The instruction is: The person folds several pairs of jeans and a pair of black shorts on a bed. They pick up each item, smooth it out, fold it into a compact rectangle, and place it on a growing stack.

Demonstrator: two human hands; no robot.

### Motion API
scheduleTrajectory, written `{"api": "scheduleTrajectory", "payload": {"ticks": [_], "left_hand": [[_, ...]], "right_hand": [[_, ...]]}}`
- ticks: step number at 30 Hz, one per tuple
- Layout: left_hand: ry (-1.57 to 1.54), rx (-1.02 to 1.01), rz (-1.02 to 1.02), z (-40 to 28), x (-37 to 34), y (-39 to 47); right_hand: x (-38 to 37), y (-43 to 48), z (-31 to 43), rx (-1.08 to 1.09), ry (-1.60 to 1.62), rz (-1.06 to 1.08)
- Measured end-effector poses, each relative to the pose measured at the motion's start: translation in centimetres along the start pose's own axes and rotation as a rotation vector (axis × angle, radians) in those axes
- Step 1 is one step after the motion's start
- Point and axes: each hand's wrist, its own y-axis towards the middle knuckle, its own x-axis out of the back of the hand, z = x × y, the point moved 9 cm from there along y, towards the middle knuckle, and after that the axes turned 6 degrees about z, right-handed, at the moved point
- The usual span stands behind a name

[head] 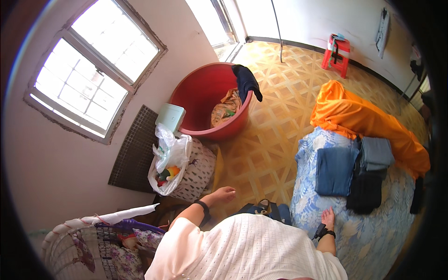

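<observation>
My left hand (pixel 224 196) hangs over the patterned floor with its fingers loosely curled; I see nothing in it. My right hand (pixel 328 217) is over the edge of a bed with a blue floral sheet (pixel 308 182), palm turned up and fingers extended, holding nothing. Just beyond it lie folded blue jeans (pixel 336 171), a folded black garment (pixel 364 194) and folded grey-blue jeans (pixel 376 153). A bright orange cloth (pixel 371 120) is heaped along the far side of the bed. Whether my right hand touches the sheet is unclear.
A large red tub (pixel 199 94) holds a patterned orange cloth (pixel 225 108), with a dark garment (pixel 246 80) over its rim. Beside it stands a printed fabric basket (pixel 196 166) with plastic bags. A wicker chair (pixel 73 227) is at left, a red stool (pixel 336 56) by the far wall.
</observation>
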Motion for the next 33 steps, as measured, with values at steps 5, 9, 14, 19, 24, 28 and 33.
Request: {"api": "scheduleTrajectory", "payload": {"ticks": [5, 9, 14, 19, 24, 28, 33], "left_hand": [[-0.168, 0.15, -0.073, -0.9, -0.4, -1.9], [-0.16, 0.137, -0.224, -3.6, -0.7, -3.0], [-0.165, 0.132, -0.274, -7.1, -1.1, -2.6], [-0.116, 0.1, -0.32, -9.4, -1.0, -1.8], [-0.116, 0.083, -0.279, -9.2, -1.1, -1.6], [-0.167, 0.099, -0.245, -7.3, 0.1, -1.0], [-0.156, -0.011, -0.203, -6.6, 3.3, 1.0]], "right_hand": [[-2.0, 5.1, 2.5, -0.15, 0.002, -0.072], [-5.4, 7.7, 4.5, -0.053, 0.317, -0.041], [-5.2, 8.3, 4.9, -0.03, 0.27, -0.131], [-6.7, 7.4, 6.8, 0.095, 0.312, -0.093], [-9.7, 4.5, 9.5, 0.221, 0.287, -0.201], [-10.8, 3.1, 11.0, 0.291, 0.256, -0.204], [-12.6, 3.5, 12.5, 0.242, 0.423, 0.0]]}}
